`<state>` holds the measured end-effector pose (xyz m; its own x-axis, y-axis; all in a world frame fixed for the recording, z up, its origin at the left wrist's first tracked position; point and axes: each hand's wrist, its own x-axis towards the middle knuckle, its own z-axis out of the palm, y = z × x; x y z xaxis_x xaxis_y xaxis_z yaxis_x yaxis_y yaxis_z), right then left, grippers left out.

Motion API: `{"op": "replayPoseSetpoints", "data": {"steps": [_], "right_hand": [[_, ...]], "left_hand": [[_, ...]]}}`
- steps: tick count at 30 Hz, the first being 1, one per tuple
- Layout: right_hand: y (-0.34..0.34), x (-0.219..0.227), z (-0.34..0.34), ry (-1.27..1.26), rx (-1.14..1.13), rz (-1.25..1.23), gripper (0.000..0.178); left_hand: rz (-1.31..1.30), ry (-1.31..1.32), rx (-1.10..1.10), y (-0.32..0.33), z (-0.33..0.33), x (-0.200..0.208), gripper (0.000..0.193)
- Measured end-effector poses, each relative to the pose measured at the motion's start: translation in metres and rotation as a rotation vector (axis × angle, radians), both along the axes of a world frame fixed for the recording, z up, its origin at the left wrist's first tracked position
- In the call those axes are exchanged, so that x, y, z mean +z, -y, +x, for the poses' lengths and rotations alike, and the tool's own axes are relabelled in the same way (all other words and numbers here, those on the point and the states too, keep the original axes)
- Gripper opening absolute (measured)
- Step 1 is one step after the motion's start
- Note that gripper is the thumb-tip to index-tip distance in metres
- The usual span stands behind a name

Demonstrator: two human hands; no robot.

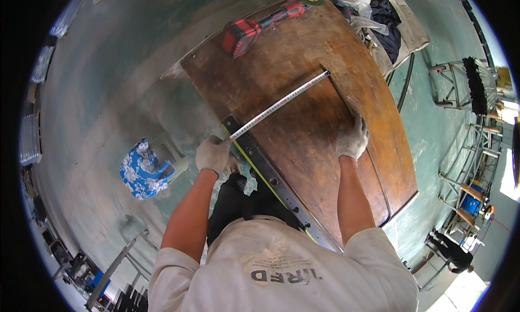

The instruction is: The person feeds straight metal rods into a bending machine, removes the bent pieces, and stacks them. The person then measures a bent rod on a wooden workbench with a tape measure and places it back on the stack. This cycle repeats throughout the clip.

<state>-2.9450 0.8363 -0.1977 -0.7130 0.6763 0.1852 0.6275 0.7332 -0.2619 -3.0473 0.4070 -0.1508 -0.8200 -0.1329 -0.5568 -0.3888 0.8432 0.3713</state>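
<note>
My left hand [212, 154], in a pale work glove, is closed at the near-left edge of a brown table [303, 47]. From it a tape measure's blade [279, 104] runs out over the tabletop; the case is hidden in the glove. The blade's far end meets the far end of a thin dark rod [378, 176] lying on the table. My right hand [352, 140], gloved too, is closed on this rod partway along its length. Beneath the tape, near my left hand, a dark metal bar with holes [261, 163] lines the table's edge.
A red and black cordless grinder [260, 28] lies at the table's far edge. Beyond the far right corner sit a dark cloth and plastic bags [384, 22]. A stool with a blue floral cover [143, 171] stands at left. Metal racks [460, 84] and another person [452, 252] are at right.
</note>
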Motion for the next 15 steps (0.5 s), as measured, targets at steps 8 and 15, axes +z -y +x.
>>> {"op": "replayPoseSetpoints", "data": {"steps": [8, 15], "right_hand": [[-0.074, 0.001, 0.013, 0.229, 0.011, 0.149, 0.021], [-0.09, 0.194, 0.019, -0.082, 0.049, -0.015, 0.028]], "left_hand": [[0.39, -0.019, 0.206, -0.009, 0.001, -0.016, 0.05], [0.447, -0.084, -0.051, -0.037, -0.004, -0.012, 0.048]]}}
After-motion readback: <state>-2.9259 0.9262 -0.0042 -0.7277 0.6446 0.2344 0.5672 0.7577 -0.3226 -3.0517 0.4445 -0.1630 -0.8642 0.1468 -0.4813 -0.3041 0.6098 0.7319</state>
